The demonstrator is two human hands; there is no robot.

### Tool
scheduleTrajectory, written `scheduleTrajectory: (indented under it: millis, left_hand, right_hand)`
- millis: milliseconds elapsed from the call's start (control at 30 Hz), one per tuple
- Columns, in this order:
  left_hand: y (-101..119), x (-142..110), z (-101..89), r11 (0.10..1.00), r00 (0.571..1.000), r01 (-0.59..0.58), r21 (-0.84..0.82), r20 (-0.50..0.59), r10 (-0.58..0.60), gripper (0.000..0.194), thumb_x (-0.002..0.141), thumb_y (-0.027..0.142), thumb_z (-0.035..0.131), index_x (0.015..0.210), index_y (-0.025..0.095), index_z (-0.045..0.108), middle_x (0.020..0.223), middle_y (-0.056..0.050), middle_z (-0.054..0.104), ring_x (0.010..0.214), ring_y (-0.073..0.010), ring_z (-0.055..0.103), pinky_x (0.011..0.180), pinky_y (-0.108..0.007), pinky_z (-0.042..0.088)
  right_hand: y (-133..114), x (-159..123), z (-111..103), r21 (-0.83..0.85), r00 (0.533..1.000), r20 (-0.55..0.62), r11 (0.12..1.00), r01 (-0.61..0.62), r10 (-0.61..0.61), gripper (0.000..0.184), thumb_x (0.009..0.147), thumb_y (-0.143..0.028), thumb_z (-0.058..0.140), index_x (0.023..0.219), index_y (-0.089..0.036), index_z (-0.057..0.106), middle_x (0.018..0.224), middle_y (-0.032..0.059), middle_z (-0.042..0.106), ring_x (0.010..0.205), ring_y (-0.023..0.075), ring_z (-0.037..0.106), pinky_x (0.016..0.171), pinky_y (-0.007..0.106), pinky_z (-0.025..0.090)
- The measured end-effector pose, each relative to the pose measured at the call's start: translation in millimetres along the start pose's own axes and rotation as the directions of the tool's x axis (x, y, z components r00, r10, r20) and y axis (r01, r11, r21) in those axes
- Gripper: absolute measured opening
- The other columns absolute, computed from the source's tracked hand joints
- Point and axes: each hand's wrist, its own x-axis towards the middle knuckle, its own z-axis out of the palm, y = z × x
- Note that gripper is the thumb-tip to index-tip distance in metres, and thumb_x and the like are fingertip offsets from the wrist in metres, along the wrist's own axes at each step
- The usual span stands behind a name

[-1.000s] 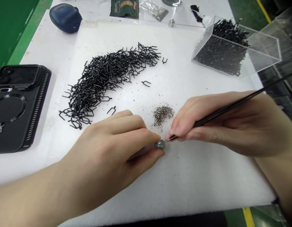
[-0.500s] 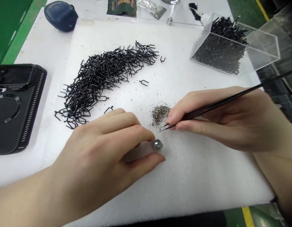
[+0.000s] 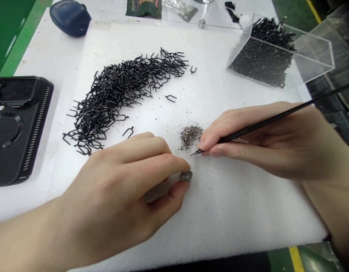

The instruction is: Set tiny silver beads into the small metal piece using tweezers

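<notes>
My left grip (image 3: 129, 185) has closed from spread to pinching the small metal piece (image 3: 186, 176), near the tiny grains (image 3: 190, 136) on the white sheet (image 3: 233, 219), seemingly steadying it, while my right grip (image 3: 256, 145) pinches tweezers (image 3: 256, 125) whose tips have come together.

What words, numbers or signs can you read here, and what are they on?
None that I can read.
Green packet: there is print, but it's too blurred and cut off at the top.
Black phone case: no letters I can make out.
Black tweezers: no writing I can make out.
</notes>
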Motion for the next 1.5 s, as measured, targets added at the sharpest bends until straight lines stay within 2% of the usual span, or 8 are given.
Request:
scheduleTrajectory:
  millis: [167, 367, 500, 567, 700, 833, 1267, 1500]
  left_hand:
    - [-2.8, -1.1, 1.5, 1.0, 0.997, -0.01, 0.027, -0.072, 0.011, 0.02, 0.112, 0.03, 0.067, 0.098, 0.026, 0.08, 0.077, 0.004, 0.066, 0.067, -0.0129, 0.064, 0.062, -0.031, 0.049]
    - [-1.2, -3.4, 1.4, 0.999, 0.999, 0.012, 0.044, -0.047, -0.01, 0.013, 0.11, 0.025, 0.07, 0.101, 0.027, 0.079, 0.081, 0.005, 0.067, 0.073, -0.0132, 0.067, 0.067, -0.03, 0.05]
    - [-2.0, -3.8, 2.2, 0.999, 0.999, 0.008, 0.035, -0.048, -0.006, 0.012, 0.11, 0.024, 0.071, 0.102, 0.027, 0.079, 0.082, 0.006, 0.068, 0.076, -0.0133, 0.069, 0.069, -0.029, 0.051]
    - [-2.4, -3.1, 2.2, 1.0, 0.999, 0.012, 0.027, -0.045, -0.011, 0.013, 0.109, 0.023, 0.07, 0.1, 0.027, 0.079, 0.08, 0.006, 0.068, 0.075, -0.0135, 0.069, 0.068, -0.03, 0.05]
    - [-1.9, -0.8, 1.4, 1.0, 0.999, 0.021, 0.019, -0.033, -0.02, 0.014, 0.108, 0.023, 0.07, 0.097, 0.026, 0.079, 0.08, 0.005, 0.069, 0.075, -0.0142, 0.07, 0.07, -0.03, 0.051]
    - [-1.3, 0.1, 1.3, 0.999, 0.999, 0.025, 0.024, -0.04, -0.024, 0.015, 0.108, 0.023, 0.07, 0.095, 0.026, 0.079, 0.079, 0.004, 0.07, 0.075, -0.0146, 0.07, 0.07, -0.028, 0.051]
    - [-0.1, 1.2, 2.7, 1.0, 0.999, 0.022, -0.005, -0.049, -0.022, 0.013, 0.107, 0.02, 0.07, 0.098, 0.027, 0.078, 0.08, 0.006, 0.07, 0.076, -0.0132, 0.071, 0.068, -0.027, 0.05]
    - [-2.4, 1.0, 3.1, 1.0, 0.999, 0.021, 0.01, -0.045, -0.02, 0.012, 0.108, 0.023, 0.07, 0.102, 0.026, 0.08, 0.082, 0.006, 0.069, 0.078, -0.0124, 0.069, 0.068, -0.028, 0.05]
  right_hand:
    - [-0.1, 0.4, 0.2, 0.008, 1.0, -0.001, 1.0, -0.021, 0.021, 0.01, 0.1, -0.018, 0.087, 0.103, -0.027, 0.091, 0.103, 0.0015, 0.09, 0.095, 0.0185, 0.086, 0.083, 0.024, 0.072]
    - [-6.4, -0.6, 0.9, 0.107, 0.999, -0.035, 0.994, -0.026, 0.03, 0.017, 0.094, -0.008, 0.091, 0.101, -0.024, 0.09, 0.099, -0.0001, 0.09, 0.091, 0.016, 0.086, 0.082, 0.021, 0.071]
    - [-7.7, -0.4, 5.4, 0.176, 0.999, 0.044, 0.984, 0.005, -0.012, 0.02, 0.094, -0.003, 0.088, 0.104, -0.02, 0.089, 0.097, 0.0015, 0.089, 0.092, 0.0168, 0.087, 0.085, 0.021, 0.072]
    - [-7.5, -0.7, 7.1, 0.174, 0.997, 0.072, 0.985, 0.017, -0.03, 0.019, 0.094, -0.002, 0.088, 0.105, -0.019, 0.089, 0.098, 0.0026, 0.089, 0.093, 0.0177, 0.087, 0.084, 0.021, 0.073]
    - [-8.1, -2.2, 8.0, 0.163, 0.999, 0.03, 0.986, -0.028, 0.023, 0.02, 0.097, -0.001, 0.084, 0.105, -0.018, 0.089, 0.102, 0.0024, 0.089, 0.096, 0.016, 0.087, 0.086, 0.021, 0.072]
    - [-5.8, -1.9, 6.7, 0.158, 0.996, 0.082, 0.987, 0.021, -0.034, 0.018, 0.093, -0.003, 0.089, 0.106, -0.017, 0.088, 0.101, 0.0041, 0.089, 0.096, 0.0175, 0.087, 0.083, 0.02, 0.071]
    - [-8.3, 1.4, 3.7, 0.089, 0.993, 0.107, 0.995, 0.04, -0.05, 0.015, 0.095, -0.007, 0.089, 0.105, -0.019, 0.088, 0.103, 0.0036, 0.089, 0.096, 0.0168, 0.086, 0.082, 0.022, 0.071]
    - [-8.8, -1.4, 8.1, 0.119, 0.999, 0.043, 0.993, 0.024, -0.029, 0.02, 0.094, -0.006, 0.09, 0.106, -0.022, 0.088, 0.1, 0.0013, 0.088, 0.095, 0.0176, 0.086, 0.083, 0.023, 0.071]
